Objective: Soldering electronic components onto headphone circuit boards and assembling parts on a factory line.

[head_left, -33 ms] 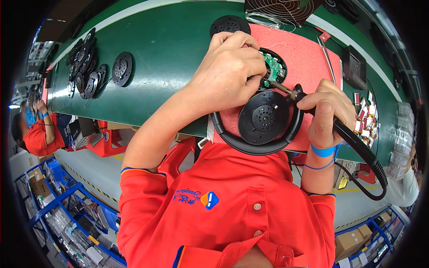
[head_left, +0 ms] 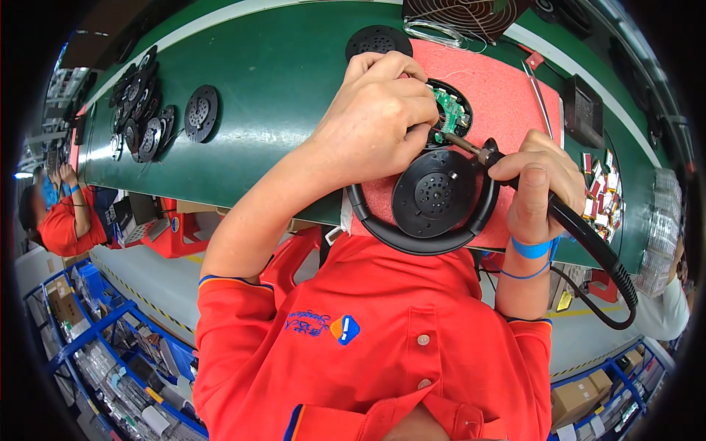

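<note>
My right hand (head_left: 540, 180) is closed around a soldering iron (head_left: 507, 163) with a black cable. Its metal tip reaches the lower edge of a green circuit board (head_left: 450, 114) set in a round black headphone ear cup. My left hand (head_left: 390, 110) is bent over the left side of that ear cup, fingers pinched; what they hold is hidden, though a fine wire shows by the thumb. Below lies the black headband (head_left: 434, 248), curving around a round black speaker plate (head_left: 434, 193) with holes. All this rests on a pink foam mat (head_left: 507, 95).
On the green table (head_left: 257, 95), several black speaker plates (head_left: 140, 110) are heaped at left, with a single one (head_left: 201, 114) nearer. Another plate (head_left: 379, 42), a fan grille (head_left: 471, 15) and tweezers (head_left: 540, 95) lie beyond. At right are a black tray (head_left: 583, 114) and small battery packs (head_left: 603, 195).
</note>
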Demonstrator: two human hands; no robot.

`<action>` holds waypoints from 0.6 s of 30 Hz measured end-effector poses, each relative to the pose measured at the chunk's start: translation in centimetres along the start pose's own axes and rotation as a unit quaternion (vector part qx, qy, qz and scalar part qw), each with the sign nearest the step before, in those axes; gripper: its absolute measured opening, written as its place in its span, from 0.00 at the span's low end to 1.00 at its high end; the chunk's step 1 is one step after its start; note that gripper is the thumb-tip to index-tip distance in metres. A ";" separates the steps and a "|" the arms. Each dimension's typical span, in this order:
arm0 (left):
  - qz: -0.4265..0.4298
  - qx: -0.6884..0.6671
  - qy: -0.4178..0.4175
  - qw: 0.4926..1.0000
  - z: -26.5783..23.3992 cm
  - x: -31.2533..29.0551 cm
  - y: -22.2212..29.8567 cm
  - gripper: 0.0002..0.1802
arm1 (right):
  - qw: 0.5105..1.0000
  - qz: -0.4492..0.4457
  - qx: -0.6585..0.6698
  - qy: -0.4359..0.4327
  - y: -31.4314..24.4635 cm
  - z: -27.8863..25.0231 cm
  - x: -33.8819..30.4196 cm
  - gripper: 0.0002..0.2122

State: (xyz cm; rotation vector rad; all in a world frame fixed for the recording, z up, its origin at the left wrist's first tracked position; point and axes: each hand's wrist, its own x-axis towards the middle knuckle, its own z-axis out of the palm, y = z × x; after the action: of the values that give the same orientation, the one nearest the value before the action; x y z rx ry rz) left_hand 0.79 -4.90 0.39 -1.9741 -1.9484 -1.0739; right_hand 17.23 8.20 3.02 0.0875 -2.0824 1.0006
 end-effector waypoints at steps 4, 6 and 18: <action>0.002 0.002 0.005 1.000 0.1 0.0 -0.1 0.01 | 1.000 0.002 -0.003 -0.004 0.0 0.1 0.2 0.12; 0.002 0.002 0.008 1.000 0.1 -0.1 -0.1 0.01 | 1.000 -0.001 -0.003 -0.005 0.0 0.1 0.1 0.12; 0.008 0.005 0.013 1.000 0.3 0.3 -0.5 0.02 | 1.000 -0.020 0.013 0.013 0.3 -0.5 0.2 0.14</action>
State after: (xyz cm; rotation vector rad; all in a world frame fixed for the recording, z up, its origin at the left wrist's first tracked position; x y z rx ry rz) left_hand 0.39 -4.41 0.18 -1.9582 -1.9178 -1.0779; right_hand 17.30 8.81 3.09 0.1282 -2.0369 0.9998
